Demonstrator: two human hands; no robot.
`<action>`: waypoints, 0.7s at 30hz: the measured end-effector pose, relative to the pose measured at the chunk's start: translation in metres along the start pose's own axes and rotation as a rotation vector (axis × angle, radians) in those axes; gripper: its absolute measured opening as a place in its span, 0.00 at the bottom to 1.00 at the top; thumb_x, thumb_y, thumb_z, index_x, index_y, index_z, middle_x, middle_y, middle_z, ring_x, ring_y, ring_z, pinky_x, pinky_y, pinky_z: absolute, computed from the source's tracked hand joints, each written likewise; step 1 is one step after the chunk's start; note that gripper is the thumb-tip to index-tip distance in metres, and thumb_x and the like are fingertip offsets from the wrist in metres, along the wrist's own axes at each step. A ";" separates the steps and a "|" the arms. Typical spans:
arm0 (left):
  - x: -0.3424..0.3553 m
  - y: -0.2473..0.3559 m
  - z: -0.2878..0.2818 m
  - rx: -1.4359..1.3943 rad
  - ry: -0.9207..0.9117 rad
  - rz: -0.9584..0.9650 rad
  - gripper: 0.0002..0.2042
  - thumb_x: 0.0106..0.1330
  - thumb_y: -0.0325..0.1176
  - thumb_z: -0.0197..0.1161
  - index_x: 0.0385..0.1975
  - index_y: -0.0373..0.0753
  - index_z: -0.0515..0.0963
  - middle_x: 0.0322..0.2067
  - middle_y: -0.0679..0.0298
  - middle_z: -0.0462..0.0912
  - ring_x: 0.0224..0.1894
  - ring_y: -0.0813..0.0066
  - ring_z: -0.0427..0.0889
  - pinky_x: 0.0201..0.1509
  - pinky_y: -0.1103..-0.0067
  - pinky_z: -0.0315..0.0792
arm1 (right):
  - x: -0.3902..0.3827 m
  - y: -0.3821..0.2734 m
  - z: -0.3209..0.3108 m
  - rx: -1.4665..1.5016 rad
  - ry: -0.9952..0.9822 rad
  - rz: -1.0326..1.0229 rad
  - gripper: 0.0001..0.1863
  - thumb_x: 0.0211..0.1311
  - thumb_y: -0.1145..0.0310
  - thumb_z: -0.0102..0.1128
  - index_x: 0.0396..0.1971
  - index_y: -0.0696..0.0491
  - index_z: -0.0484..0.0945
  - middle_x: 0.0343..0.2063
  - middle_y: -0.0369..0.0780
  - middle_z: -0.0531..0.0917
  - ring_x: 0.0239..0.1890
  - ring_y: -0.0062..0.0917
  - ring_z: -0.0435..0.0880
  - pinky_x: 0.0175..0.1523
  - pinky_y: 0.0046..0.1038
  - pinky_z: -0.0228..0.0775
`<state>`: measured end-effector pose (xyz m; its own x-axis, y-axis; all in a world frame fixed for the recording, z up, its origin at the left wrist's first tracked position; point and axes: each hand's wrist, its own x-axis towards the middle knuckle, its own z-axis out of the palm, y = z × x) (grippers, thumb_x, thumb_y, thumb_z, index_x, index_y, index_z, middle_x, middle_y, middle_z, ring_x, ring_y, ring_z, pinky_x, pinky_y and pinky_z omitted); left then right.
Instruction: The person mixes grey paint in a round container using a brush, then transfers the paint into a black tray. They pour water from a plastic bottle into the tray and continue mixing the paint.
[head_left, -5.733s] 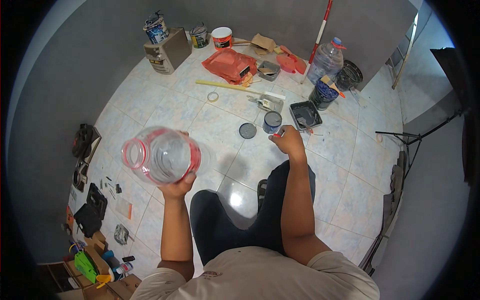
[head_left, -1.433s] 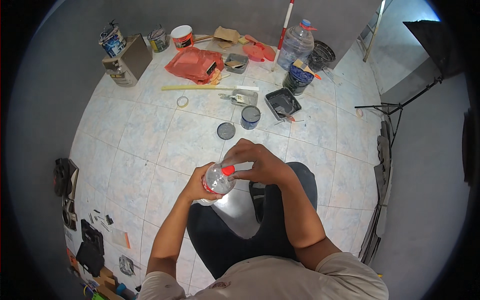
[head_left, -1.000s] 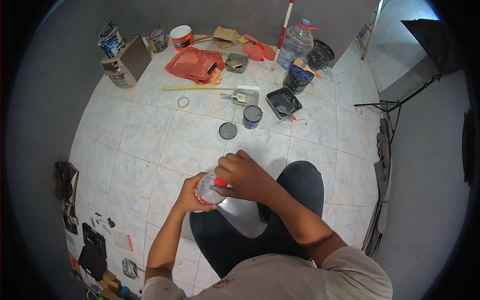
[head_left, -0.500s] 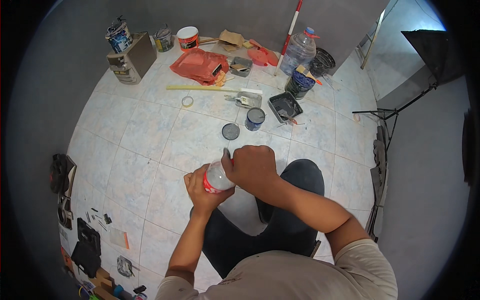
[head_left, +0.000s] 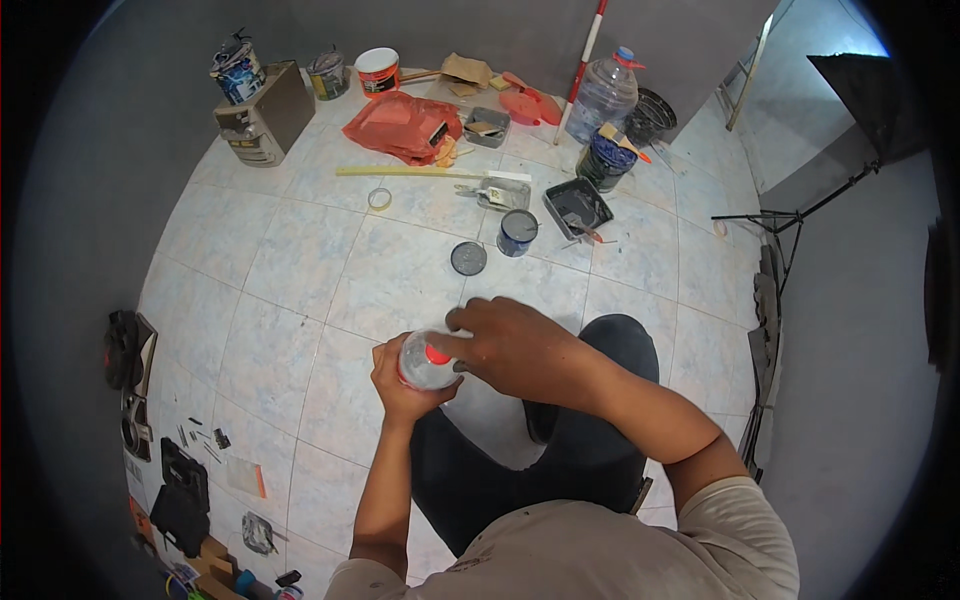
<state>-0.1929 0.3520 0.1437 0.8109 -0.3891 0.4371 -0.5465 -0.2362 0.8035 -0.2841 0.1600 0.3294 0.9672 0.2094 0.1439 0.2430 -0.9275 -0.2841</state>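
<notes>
Bottle (head_left: 424, 372) in the left hand (head_left: 402, 392), clear plastic with a red cap (head_left: 436, 355), and it's up above the floor (head_left: 300, 370), just beyond the left knee! The left hand has it wrapped firmly around the side, thumb to the right, and the cap end faces up towards the head. Over comes the right hand (head_left: 512, 348) from the other side, back of the hand up, fingers bent, fingertips right at the cap; whether they pinch it tight, you cannot tell from here. Straight out ahead on the tiles, a blue can (head_left: 517, 240) stands upright with grey inside, its round lid (head_left: 468, 259) flat just to the left, and a black tray (head_left: 565, 197) near it on the right, grey smears and all. Further out, a tape roll (head_left: 380, 208) lies flat near the yellow strip (head_left: 410, 171), with the red bag (head_left: 395, 125) slumped behind. Over to the right, a brush (head_left: 622, 142) rests across the top of the dark bucket (head_left: 603, 170), and the big water jug (head_left: 603, 98) stands upright behind that, close to the striped pole (head_left: 584, 65).
</notes>
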 end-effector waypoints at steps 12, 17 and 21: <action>-0.001 -0.017 -0.035 -0.218 -0.641 0.158 0.43 0.19 0.41 0.87 0.48 0.40 0.84 0.42 0.60 0.89 0.43 0.56 0.83 0.51 0.66 0.77 | -0.021 -0.002 0.044 -0.167 -0.095 -0.442 0.14 0.56 0.57 0.68 0.37 0.49 0.83 0.36 0.29 0.80 0.48 0.23 0.77 0.50 0.28 0.74; -0.016 -0.027 -0.039 -0.223 -0.566 0.049 0.42 0.19 0.40 0.87 0.47 0.41 0.84 0.43 0.60 0.89 0.44 0.56 0.84 0.54 0.65 0.78 | -0.013 0.002 0.034 -0.071 -0.005 -0.481 0.18 0.59 0.51 0.70 0.38 0.49 0.82 0.37 0.33 0.81 0.48 0.26 0.79 0.48 0.30 0.76; -0.031 -0.074 -0.027 -0.359 -0.199 -0.353 0.39 0.34 0.35 0.89 0.52 0.36 0.80 0.44 0.59 0.87 0.52 0.65 0.84 0.61 0.69 0.78 | -0.008 0.036 0.005 -0.060 0.045 0.008 0.31 0.62 0.47 0.73 0.56 0.53 0.79 0.43 0.43 0.84 0.50 0.36 0.83 0.50 0.35 0.78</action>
<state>-0.1717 0.4052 0.0815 0.8578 -0.5107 0.0580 -0.1135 -0.0781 0.9905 -0.2828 0.1262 0.3132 0.9644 0.1895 0.1845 0.2296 -0.9461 -0.2285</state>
